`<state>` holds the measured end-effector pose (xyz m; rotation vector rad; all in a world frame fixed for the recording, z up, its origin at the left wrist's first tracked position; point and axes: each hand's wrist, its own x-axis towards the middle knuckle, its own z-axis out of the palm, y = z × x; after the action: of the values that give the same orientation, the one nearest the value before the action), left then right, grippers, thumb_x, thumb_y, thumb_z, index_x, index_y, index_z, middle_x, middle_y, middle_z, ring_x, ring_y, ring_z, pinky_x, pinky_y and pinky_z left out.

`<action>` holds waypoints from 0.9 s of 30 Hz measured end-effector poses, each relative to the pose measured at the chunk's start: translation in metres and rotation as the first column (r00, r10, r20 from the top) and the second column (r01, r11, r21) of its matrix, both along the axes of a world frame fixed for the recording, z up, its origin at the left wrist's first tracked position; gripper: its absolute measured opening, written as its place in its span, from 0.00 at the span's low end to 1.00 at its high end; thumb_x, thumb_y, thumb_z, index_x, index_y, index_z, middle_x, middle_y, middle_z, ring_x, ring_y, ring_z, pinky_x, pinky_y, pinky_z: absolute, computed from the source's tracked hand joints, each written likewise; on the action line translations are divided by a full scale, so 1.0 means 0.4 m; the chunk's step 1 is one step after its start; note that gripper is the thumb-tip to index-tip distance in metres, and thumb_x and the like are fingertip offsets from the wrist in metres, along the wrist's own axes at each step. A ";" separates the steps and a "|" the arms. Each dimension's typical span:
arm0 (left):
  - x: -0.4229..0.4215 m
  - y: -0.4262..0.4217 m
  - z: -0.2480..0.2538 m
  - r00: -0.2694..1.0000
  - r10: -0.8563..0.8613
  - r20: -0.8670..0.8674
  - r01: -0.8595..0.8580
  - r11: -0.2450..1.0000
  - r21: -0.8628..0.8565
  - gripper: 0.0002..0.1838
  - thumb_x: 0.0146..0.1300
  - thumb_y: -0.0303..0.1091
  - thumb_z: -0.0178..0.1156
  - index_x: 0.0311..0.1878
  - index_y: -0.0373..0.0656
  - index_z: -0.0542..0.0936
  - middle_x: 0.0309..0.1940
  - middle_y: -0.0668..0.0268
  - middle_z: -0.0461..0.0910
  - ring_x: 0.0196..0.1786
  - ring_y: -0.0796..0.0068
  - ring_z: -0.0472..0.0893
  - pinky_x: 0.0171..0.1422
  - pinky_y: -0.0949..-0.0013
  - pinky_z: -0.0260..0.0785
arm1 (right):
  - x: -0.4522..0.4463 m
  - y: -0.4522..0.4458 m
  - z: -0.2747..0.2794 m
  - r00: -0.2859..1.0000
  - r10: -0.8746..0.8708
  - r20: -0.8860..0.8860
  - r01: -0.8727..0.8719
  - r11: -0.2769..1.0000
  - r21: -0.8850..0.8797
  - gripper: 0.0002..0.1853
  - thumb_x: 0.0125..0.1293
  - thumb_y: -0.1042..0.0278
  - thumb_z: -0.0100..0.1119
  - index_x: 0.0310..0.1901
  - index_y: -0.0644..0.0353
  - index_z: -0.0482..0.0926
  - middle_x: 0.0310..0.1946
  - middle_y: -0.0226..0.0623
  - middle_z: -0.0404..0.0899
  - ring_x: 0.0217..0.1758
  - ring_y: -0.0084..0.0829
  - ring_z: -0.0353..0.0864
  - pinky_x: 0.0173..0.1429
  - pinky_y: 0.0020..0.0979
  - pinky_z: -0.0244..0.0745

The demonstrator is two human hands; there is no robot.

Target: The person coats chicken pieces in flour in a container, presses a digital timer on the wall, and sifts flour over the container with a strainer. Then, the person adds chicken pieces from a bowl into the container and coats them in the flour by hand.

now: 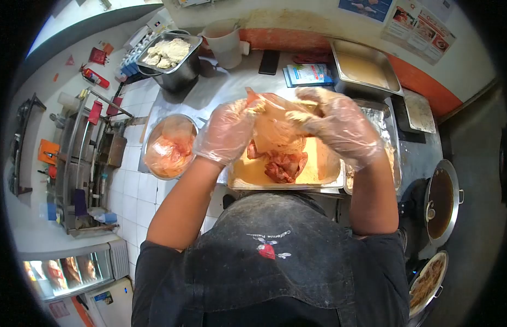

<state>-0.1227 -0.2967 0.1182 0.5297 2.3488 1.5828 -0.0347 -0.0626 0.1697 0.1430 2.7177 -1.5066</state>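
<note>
My left hand (pixel 226 131) and my right hand (pixel 345 124), both in clear plastic gloves, grip a thin translucent plastic bag (pixel 276 126) between them. The bag is stained orange, and its lower part hangs over a metal tray (pixel 240 184) of yellowish coating. Several pieces of red raw meat (pixel 285 168) lie in this tray, just below the bag. Pale crumbs cling to the fingers of both gloves. To the left of my left hand, a round metal bowl (pixel 149 170) holds another plastic bag (pixel 171 148) with reddish contents.
A dark pot (pixel 180 79) topped by a pan of pale dough stands back left, beside a plastic jug (pixel 222 43). Behind my hands lie a phone (pixel 269 62) and blue packet (pixel 309 74). Back right is a deep metal pan (pixel 368 90); two round pans (pixel 443 201) (pixel 428 280) stand right.
</note>
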 end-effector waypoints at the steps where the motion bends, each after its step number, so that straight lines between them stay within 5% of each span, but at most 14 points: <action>1: -0.003 -0.006 0.009 0.998 0.036 0.053 -0.039 0.997 0.063 0.18 0.79 0.44 0.59 0.49 0.38 0.87 0.28 0.66 0.82 0.30 0.85 0.78 0.34 0.71 0.71 | 0.017 0.000 0.025 0.999 -0.039 -0.028 0.038 0.999 -0.017 0.32 0.64 0.53 0.72 0.63 0.67 0.81 0.46 0.53 0.88 0.47 0.37 0.87 0.53 0.35 0.80; 3: -0.010 -0.020 0.035 0.982 0.095 0.164 -0.126 0.975 0.184 0.18 0.79 0.45 0.59 0.49 0.38 0.87 0.28 0.67 0.82 0.29 0.84 0.77 0.33 0.70 0.71 | 0.052 0.013 0.056 0.990 -0.118 -0.083 0.114 0.992 -0.053 0.32 0.66 0.53 0.73 0.64 0.67 0.80 0.50 0.51 0.88 0.51 0.35 0.86 0.55 0.35 0.79; 4: -0.032 -0.046 0.034 0.993 0.111 0.043 -0.112 0.993 0.024 0.21 0.81 0.50 0.57 0.49 0.39 0.87 0.27 0.73 0.81 0.28 0.81 0.76 0.34 0.69 0.71 | 0.057 0.039 0.016 0.977 -0.133 -0.166 0.119 0.988 -0.094 0.31 0.67 0.52 0.73 0.64 0.65 0.80 0.50 0.47 0.85 0.50 0.33 0.83 0.55 0.35 0.78; 6: -0.078 -0.115 -0.017 0.973 0.128 0.190 -0.172 0.955 0.240 0.23 0.81 0.52 0.55 0.54 0.40 0.85 0.33 0.71 0.83 0.33 0.78 0.80 0.38 0.69 0.75 | 0.078 0.059 -0.010 0.978 -0.198 -0.064 0.191 0.976 -0.100 0.30 0.67 0.54 0.74 0.64 0.64 0.80 0.48 0.44 0.84 0.48 0.31 0.81 0.54 0.34 0.77; 10: -0.088 -0.228 -0.015 0.879 0.227 0.419 -0.458 0.648 0.609 0.20 0.81 0.48 0.55 0.63 0.43 0.80 0.56 0.63 0.85 0.53 0.73 0.86 0.56 0.71 0.82 | 0.137 0.112 -0.123 0.959 -0.269 0.088 0.282 0.938 -0.201 0.28 0.65 0.59 0.74 0.63 0.63 0.81 0.43 0.38 0.82 0.44 0.28 0.79 0.49 0.31 0.77; 12: -0.122 -0.377 -0.056 0.863 0.266 0.429 -0.499 0.573 0.650 0.22 0.80 0.45 0.57 0.68 0.42 0.77 0.61 0.58 0.83 0.59 0.67 0.86 0.62 0.64 0.83 | 0.170 0.125 -0.209 0.942 -0.324 0.089 0.335 0.878 -0.343 0.28 0.63 0.63 0.76 0.63 0.64 0.81 0.39 0.36 0.82 0.41 0.26 0.79 0.46 0.30 0.77; 14: -0.164 -0.569 -0.129 0.909 0.258 0.328 -0.418 0.551 0.722 0.26 0.76 0.43 0.60 0.71 0.41 0.74 0.63 0.58 0.82 0.60 0.61 0.85 0.62 0.53 0.85 | 0.167 0.117 -0.222 0.959 -0.270 0.085 0.275 0.960 -0.055 0.29 0.62 0.66 0.76 0.64 0.64 0.80 0.39 0.35 0.83 0.41 0.26 0.80 0.47 0.29 0.78; 17: -0.185 -0.718 -0.169 0.818 0.479 0.318 -0.563 0.557 0.611 0.29 0.79 0.52 0.54 0.73 0.42 0.73 0.66 0.59 0.80 0.66 0.60 0.82 0.68 0.53 0.79 | 0.135 0.077 -0.226 0.971 -0.169 0.169 0.127 0.964 0.234 0.30 0.59 0.70 0.77 0.64 0.64 0.80 0.44 0.44 0.87 0.47 0.34 0.87 0.52 0.35 0.81; 20: -0.211 -0.817 -0.232 0.681 0.582 0.445 -0.713 0.388 0.585 0.29 0.80 0.53 0.54 0.73 0.44 0.72 0.68 0.60 0.79 0.66 0.56 0.81 0.65 0.53 0.80 | 0.065 0.054 -0.288 0.967 0.054 0.250 -0.164 0.880 0.446 0.35 0.56 0.62 0.77 0.65 0.64 0.78 0.51 0.57 0.87 0.53 0.51 0.88 0.59 0.45 0.81; 24: -0.231 -0.872 -0.308 0.592 0.603 0.535 -0.791 0.305 0.531 0.25 0.80 0.54 0.55 0.67 0.45 0.76 0.58 0.63 0.82 0.51 0.63 0.82 0.50 0.58 0.79 | -0.035 0.009 -0.374 0.852 0.149 0.503 -0.441 0.723 0.533 0.50 0.48 0.57 0.83 0.74 0.58 0.69 0.55 0.55 0.84 0.63 0.56 0.82 0.67 0.46 0.77; 27: -0.250 -0.886 -0.376 0.491 0.661 0.568 -0.870 0.333 0.365 0.22 0.81 0.53 0.55 0.61 0.45 0.79 0.44 0.65 0.82 0.37 0.70 0.78 0.40 0.63 0.74 | -0.080 -0.038 -0.384 0.749 0.113 0.653 -0.517 0.717 0.468 0.50 0.46 0.57 0.84 0.72 0.55 0.70 0.58 0.54 0.83 0.63 0.54 0.82 0.66 0.44 0.77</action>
<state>-0.2227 -0.6512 -0.0320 -0.9521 1.7837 2.6240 -0.0667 -0.0777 0.0163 0.0926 2.4010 -0.3058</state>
